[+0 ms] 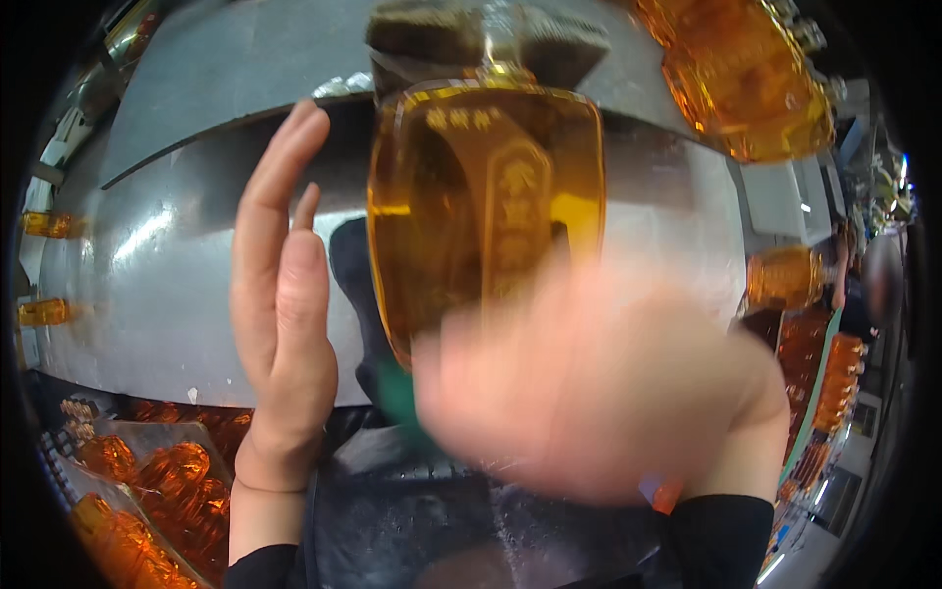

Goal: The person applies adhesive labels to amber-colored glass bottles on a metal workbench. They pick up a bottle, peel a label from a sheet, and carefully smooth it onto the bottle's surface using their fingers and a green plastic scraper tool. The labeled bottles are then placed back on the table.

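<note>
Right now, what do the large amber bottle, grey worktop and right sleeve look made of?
Large amber bottle: probably glossy glass; see-through body and bright edge glints, though clear plastic is possible.
Grey worktop: likely satin metal; smeared bright reflections.
Right sleeve: apparently matte black fabric; no shine, weave unreadable.

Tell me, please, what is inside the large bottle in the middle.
The bottle shows amber liquid, and its neck looks clear. The blurred right hand covers the bottle's lower part, so I cannot see inside there.
</note>
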`<state>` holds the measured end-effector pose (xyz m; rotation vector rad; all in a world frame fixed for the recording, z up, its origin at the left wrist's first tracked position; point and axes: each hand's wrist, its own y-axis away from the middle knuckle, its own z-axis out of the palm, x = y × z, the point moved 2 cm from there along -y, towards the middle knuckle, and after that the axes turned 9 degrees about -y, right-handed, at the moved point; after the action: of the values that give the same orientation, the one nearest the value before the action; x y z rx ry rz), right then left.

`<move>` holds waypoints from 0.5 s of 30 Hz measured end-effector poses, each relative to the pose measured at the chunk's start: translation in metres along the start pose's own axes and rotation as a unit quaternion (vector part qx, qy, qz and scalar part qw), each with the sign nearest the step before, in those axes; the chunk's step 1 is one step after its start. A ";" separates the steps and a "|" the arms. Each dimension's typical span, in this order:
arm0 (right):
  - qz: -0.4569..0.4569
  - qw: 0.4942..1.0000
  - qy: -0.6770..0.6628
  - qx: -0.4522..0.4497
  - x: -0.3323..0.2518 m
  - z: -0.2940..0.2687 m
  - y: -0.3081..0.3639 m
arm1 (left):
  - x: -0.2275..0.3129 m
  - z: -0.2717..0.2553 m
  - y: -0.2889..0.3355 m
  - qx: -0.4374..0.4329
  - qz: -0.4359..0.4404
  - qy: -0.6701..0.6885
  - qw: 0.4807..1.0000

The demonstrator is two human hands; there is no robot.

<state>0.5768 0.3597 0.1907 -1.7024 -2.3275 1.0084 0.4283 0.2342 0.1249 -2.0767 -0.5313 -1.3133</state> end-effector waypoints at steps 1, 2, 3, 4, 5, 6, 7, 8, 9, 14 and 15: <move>0.002 0.999 0.040 0.021 0.022 -0.002 -0.016 | 0.008 0.004 0.008 0.035 0.008 -0.030 0.999; -0.012 0.992 0.111 0.053 0.035 -0.015 -0.029 | 0.012 0.007 0.010 0.043 0.020 -0.035 0.998; -0.023 0.987 0.143 0.071 0.043 -0.023 -0.034 | 0.017 0.010 0.012 0.052 0.030 -0.046 0.997; -0.028 0.982 0.167 0.083 0.041 -0.027 -0.029 | 0.016 0.008 0.012 0.040 0.033 -0.037 0.998; -0.022 0.983 0.161 0.084 0.030 -0.028 -0.013 | 0.013 0.007 0.011 0.027 0.036 -0.027 0.999; -0.021 0.989 0.130 0.069 0.006 -0.018 0.011 | 0.010 0.008 0.011 0.016 0.040 -0.016 0.999; -0.010 0.993 0.108 0.048 -0.020 -0.012 0.034 | 0.011 0.014 0.006 -0.007 0.051 0.009 0.999; -0.001 0.994 0.080 0.074 -0.041 -0.013 0.043 | 0.015 0.022 0.001 -0.027 0.071 0.040 0.996; -0.004 0.994 0.035 0.103 -0.059 -0.011 0.050 | 0.022 0.026 -0.001 -0.035 0.076 0.035 0.996; -0.081 0.956 0.131 0.251 0.005 -0.016 -0.009 | 0.013 -0.012 -0.005 0.026 0.050 -0.024 0.998; -0.020 0.960 0.187 0.208 -0.010 -0.022 0.016 | 0.005 -0.009 -0.021 -0.039 0.064 -0.063 0.995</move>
<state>0.6030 0.3638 0.2016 -1.5135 -1.7610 0.9792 0.4115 0.2429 0.1382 -2.2286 -0.3987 -1.1521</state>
